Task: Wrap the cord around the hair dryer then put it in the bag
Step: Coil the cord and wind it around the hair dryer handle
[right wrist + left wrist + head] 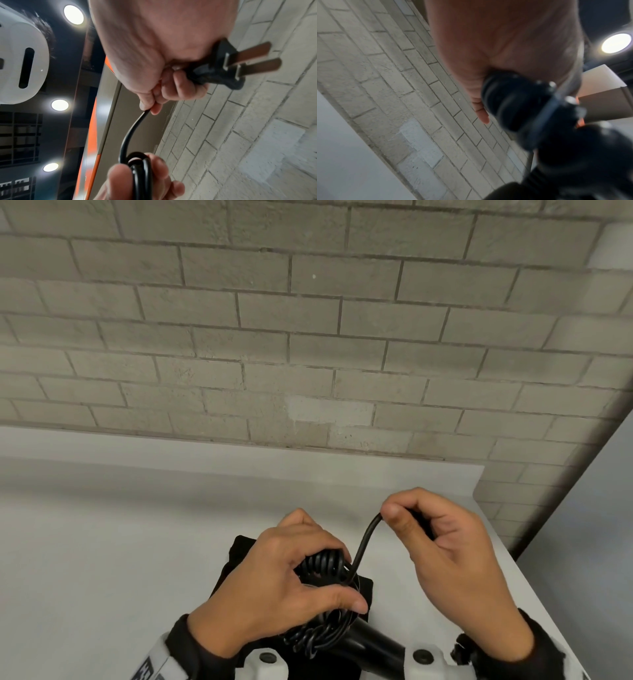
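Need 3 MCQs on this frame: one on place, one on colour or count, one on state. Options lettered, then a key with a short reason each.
1. Where does the black bag lie?
A. on the white table, under the hands
B. hung on the brick wall
C. over the left forearm

2. How many flat prongs show on the plug?
A. one
B. two
C. three

3. What state is the cord in?
A. fully uncoiled on the table
B. mostly coiled round the hair dryer, the plug end not yet wound
C. already inside the bag

Key:
1 A: the head view shows the bag flat on the table beneath both hands.
2 B: the right wrist view shows two brown prongs.
3 B: the left hand grips the coils on the hair dryer; the right hand holds the plug, one short strand between.
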`<move>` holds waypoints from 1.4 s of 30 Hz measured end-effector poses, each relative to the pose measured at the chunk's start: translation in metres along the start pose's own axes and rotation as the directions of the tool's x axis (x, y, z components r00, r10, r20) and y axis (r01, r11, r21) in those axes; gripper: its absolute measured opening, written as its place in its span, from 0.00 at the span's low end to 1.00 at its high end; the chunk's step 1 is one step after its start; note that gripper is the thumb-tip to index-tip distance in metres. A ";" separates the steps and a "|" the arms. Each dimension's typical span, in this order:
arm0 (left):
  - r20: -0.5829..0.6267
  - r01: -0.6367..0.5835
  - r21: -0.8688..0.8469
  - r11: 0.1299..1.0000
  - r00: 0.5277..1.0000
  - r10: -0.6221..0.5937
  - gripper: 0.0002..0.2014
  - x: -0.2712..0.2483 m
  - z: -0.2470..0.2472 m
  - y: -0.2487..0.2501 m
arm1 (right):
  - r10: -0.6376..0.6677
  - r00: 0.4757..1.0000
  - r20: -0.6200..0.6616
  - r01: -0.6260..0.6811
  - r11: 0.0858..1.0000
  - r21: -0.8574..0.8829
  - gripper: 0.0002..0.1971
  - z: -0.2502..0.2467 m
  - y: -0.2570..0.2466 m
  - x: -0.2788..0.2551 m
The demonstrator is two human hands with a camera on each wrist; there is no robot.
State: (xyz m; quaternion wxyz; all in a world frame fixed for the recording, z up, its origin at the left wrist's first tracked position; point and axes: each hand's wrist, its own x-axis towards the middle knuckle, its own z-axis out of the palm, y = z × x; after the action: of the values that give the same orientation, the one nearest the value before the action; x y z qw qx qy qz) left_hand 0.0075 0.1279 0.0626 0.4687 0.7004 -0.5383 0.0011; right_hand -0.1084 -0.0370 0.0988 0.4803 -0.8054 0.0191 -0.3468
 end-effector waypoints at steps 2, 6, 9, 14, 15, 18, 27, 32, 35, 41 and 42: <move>0.003 -0.026 0.001 1.000 1.000 0.026 0.16 0.000 0.001 -0.001 | -0.002 1.000 -0.020 0.002 1.000 0.013 0.07 -0.001 0.000 0.004; 0.036 -0.050 -0.002 0.999 0.998 0.050 0.16 0.000 0.006 -0.002 | -0.015 0.998 -0.055 0.017 1.000 0.021 0.08 -0.003 -0.003 0.009; 0.045 -0.041 0.004 0.999 0.998 0.041 0.15 -0.001 0.009 -0.001 | -0.031 0.997 -0.073 0.032 0.999 0.020 0.07 -0.003 -0.004 0.011; 0.063 -0.027 0.034 0.999 0.998 0.024 0.15 0.000 0.008 -0.002 | -0.043 0.992 -0.118 0.048 0.998 0.047 0.06 -0.006 -0.005 0.013; 0.069 -0.028 0.043 0.999 0.997 0.024 0.14 -0.001 0.008 -0.002 | -0.043 0.991 -0.127 0.050 0.997 0.056 0.06 -0.006 -0.004 0.013; 0.072 0.008 0.055 0.998 0.997 -0.012 0.15 -0.002 0.008 -0.004 | -0.032 0.989 -0.143 0.045 0.995 0.089 0.07 -0.004 0.001 0.015; -0.069 -0.023 0.120 0.992 0.997 0.032 0.13 -0.007 0.005 -0.011 | 0.125 0.992 0.023 -0.125 0.937 0.326 0.13 -0.005 0.032 0.005; -0.112 0.036 0.104 0.994 0.993 -0.025 0.14 -0.007 0.002 -0.017 | 0.201 0.948 0.248 -0.259 0.939 0.228 0.16 -0.013 0.057 -0.016; -0.112 0.074 0.068 0.995 0.991 -0.066 0.10 -0.005 -0.001 -0.017 | 0.220 0.949 0.227 -0.201 0.974 -0.102 0.16 -0.011 0.062 -0.023; -0.046 0.055 -0.002 0.998 0.997 -0.055 0.08 0.002 0.002 -0.011 | 0.346 0.935 -0.083 -0.319 0.918 0.236 0.09 0.016 0.061 -0.019; -0.039 0.048 -0.001 0.999 0.998 -0.048 0.08 0.004 0.003 -0.011 | 0.381 0.919 -0.104 -0.331 0.886 0.325 0.08 0.022 0.058 -0.018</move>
State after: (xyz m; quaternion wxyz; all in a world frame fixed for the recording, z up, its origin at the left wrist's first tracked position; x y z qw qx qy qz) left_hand 0.0160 0.1231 0.0554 0.4788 0.7132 -0.5121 0.0033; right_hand -0.0919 -0.0449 0.0369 0.6495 -0.6740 0.1534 -0.3167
